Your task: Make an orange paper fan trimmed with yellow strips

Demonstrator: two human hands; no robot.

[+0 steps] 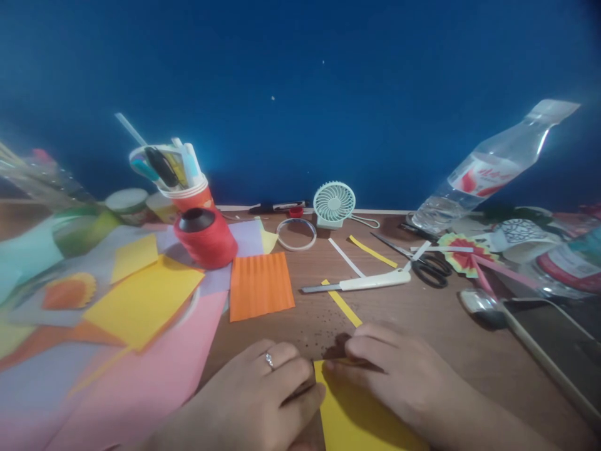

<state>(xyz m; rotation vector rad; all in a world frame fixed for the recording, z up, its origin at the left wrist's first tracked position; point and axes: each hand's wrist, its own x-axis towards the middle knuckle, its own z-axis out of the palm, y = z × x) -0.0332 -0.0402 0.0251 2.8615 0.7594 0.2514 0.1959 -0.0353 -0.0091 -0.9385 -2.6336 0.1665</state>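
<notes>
A sheet of yellow paper (353, 418) lies on the table between my hands. My left hand (263, 396), with a ring on one finger, is closed at the sheet's left edge, its thumb tip on the paper. My right hand (404, 374) curls over the top edge, fingers bent and pinching there; a narrow fold seems to show under them. A yellow paper strip (345, 305) reaches from near my right fingers to a white-handled utility knife (374, 280) with its blade out. To the left is a pleated orange paper square (261, 287).
Red thread on a spool (206, 241) and a cup of pens (188, 194) stand left, above coloured papers (188, 351). Behind are clear tape (296, 235) and a small fan (334, 205). Scissors (431, 269), a tilted bottle (488, 169) and a phone (556, 351) are right.
</notes>
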